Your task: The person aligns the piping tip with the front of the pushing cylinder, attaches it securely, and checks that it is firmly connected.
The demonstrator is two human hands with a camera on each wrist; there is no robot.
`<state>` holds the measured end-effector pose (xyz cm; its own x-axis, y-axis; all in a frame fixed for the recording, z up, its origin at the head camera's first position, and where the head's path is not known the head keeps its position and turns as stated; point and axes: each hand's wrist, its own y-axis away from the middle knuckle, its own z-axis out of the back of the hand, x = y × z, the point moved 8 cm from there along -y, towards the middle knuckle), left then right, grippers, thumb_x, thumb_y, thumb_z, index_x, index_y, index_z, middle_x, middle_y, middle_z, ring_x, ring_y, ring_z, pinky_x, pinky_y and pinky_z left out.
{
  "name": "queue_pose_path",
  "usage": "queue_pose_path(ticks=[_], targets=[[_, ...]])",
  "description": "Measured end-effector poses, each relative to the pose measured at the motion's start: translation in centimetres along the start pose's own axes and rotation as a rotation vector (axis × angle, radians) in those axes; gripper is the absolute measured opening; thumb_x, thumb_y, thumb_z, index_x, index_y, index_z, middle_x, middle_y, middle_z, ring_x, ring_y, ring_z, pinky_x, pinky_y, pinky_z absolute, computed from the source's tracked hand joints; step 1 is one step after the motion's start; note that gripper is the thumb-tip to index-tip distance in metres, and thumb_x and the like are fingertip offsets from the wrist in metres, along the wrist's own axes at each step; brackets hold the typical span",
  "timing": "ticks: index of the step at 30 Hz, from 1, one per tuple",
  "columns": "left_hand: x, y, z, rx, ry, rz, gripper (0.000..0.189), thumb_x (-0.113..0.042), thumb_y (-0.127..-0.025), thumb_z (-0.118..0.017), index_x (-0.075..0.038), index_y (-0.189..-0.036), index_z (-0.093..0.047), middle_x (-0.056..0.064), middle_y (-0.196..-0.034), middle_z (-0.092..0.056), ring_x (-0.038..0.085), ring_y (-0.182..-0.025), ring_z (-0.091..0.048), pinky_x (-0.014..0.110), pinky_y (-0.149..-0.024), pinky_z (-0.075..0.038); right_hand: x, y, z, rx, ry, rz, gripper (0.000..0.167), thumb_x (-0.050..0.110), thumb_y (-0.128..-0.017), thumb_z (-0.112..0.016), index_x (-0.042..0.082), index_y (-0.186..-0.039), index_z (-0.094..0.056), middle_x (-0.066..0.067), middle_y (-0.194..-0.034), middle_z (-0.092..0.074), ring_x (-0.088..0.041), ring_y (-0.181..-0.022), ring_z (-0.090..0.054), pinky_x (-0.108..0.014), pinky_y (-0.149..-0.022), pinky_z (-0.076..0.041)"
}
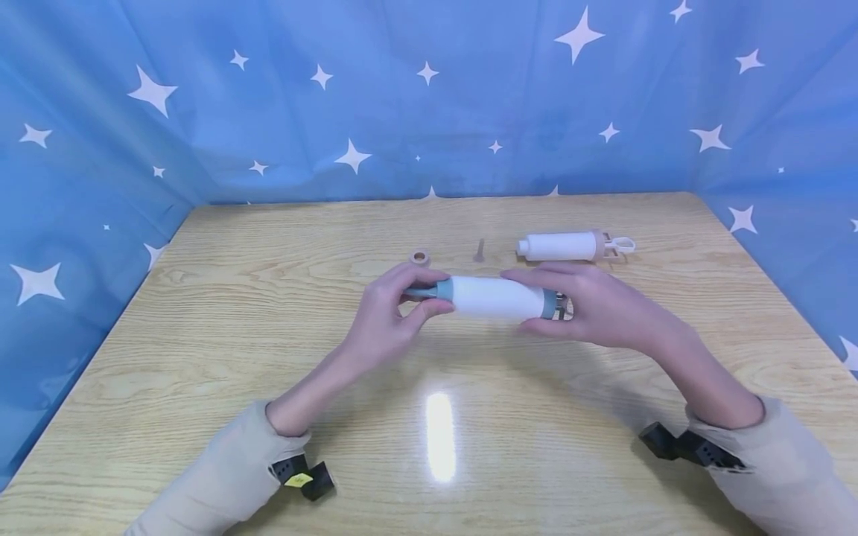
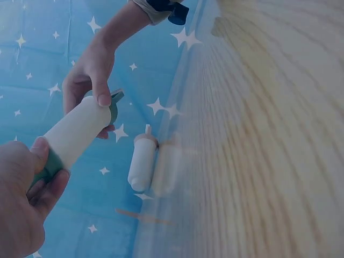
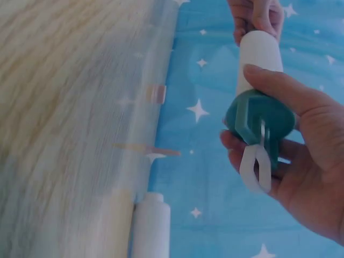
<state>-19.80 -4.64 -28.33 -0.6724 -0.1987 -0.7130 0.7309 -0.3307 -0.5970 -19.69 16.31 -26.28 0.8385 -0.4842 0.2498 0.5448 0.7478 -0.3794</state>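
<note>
A white tube with teal ends [image 1: 496, 296], shaped like a piping syringe, is held level above the table between both hands. My left hand [image 1: 385, 316] pinches its teal left end, where a thin teal tip sticks out, between thumb and fingers. Around the other end my right hand [image 1: 599, 305] curls, thumb on the white barrel. In the right wrist view, a teal flange [image 3: 255, 115] and a white loop handle [image 3: 257, 166] project from that end. The palm side of the left hand is hidden in the head view.
Behind the hands, a similar white tube with a pinkish end [image 1: 561, 246] and loop handle lies on the wooden table [image 1: 221, 298]. A small pinkish ring [image 1: 419, 257] and a thin brownish nozzle-like piece [image 1: 480, 250] lie left of it. A blue star-patterned curtain [image 1: 469, 112] stands around the table.
</note>
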Motion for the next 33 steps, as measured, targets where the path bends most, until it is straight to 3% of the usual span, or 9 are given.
queue_pose_path(ticks=[4, 7, 13, 23, 28, 33], targets=[[1.0, -0.1, 0.3, -0.012, 0.033, 0.064, 0.028, 0.001, -0.085, -0.079, 0.004, -0.111, -0.069, 0.013, -0.108, -0.069, 0.022, -0.106, -0.067, 0.027, -0.084, -0.060, -1.0, 0.1, -0.3, 0.034, -0.007, -0.062, 0.067, 0.014, -0.075, -0.090, 0.007, -0.136, -0.061, -0.012, -0.126, -0.067, -0.019, -0.094, -0.063, -0.034, -0.064, -0.055], [1.8, -0.1, 0.4, -0.013, 0.048, 0.113, 0.028, 0.001, -0.086, -0.078, 0.004, -0.112, -0.069, 0.013, -0.110, -0.069, 0.023, -0.110, -0.066, 0.027, -0.085, -0.060, -1.7, 0.1, -0.7, 0.056, -0.031, -0.115, 0.062, 0.014, -0.078, -0.088, 0.005, -0.133, -0.062, -0.010, -0.121, -0.068, -0.017, -0.093, -0.064, -0.035, -0.067, -0.057], [3.0, 0.0, 0.2, 0.055, 0.019, 0.182, 0.030, -0.005, -0.087, -0.079, 0.000, -0.116, -0.070, 0.009, -0.113, -0.069, 0.020, -0.099, -0.069, 0.025, -0.083, -0.060, -3.0, 0.2, -1.5, 0.088, -0.062, -0.189, 0.052, 0.019, -0.080, -0.088, 0.007, -0.126, -0.065, -0.002, -0.107, -0.069, -0.010, -0.080, -0.061, -0.028, -0.061, -0.056], [4.6, 0.1, -0.2, 0.206, -0.059, 0.213, 0.034, -0.007, -0.090, -0.077, 0.000, -0.122, -0.070, 0.011, -0.117, -0.070, 0.019, -0.098, -0.070, 0.023, -0.082, -0.060, -4.4, 0.7, -3.0, 0.136, -0.150, -0.202, 0.051, 0.020, -0.080, -0.088, 0.010, -0.125, -0.068, -0.003, -0.109, -0.070, -0.011, -0.074, -0.060, -0.027, -0.058, -0.056], [5.1, 0.2, -0.3, 0.229, -0.080, 0.222, 0.033, -0.008, -0.090, -0.077, 0.001, -0.121, -0.070, 0.012, -0.116, -0.071, 0.019, -0.097, -0.070, 0.023, -0.081, -0.060, -5.2, 0.8, -3.7, 0.198, -0.167, -0.250, 0.054, 0.023, -0.081, -0.087, 0.011, -0.130, -0.066, -0.004, -0.112, -0.070, -0.009, -0.075, -0.062, -0.030, -0.064, -0.059], [5.6, 0.3, -0.1, 0.229, -0.088, 0.247, 0.033, -0.008, -0.090, -0.077, 0.001, -0.120, -0.070, 0.012, -0.114, -0.072, 0.019, -0.095, -0.070, 0.024, -0.080, -0.060, -5.6, 1.0, -3.9, 0.240, -0.168, -0.265, 0.058, 0.015, -0.081, -0.086, 0.010, -0.134, -0.063, -0.002, -0.105, -0.069, -0.009, -0.077, -0.062, -0.031, -0.067, -0.058]])
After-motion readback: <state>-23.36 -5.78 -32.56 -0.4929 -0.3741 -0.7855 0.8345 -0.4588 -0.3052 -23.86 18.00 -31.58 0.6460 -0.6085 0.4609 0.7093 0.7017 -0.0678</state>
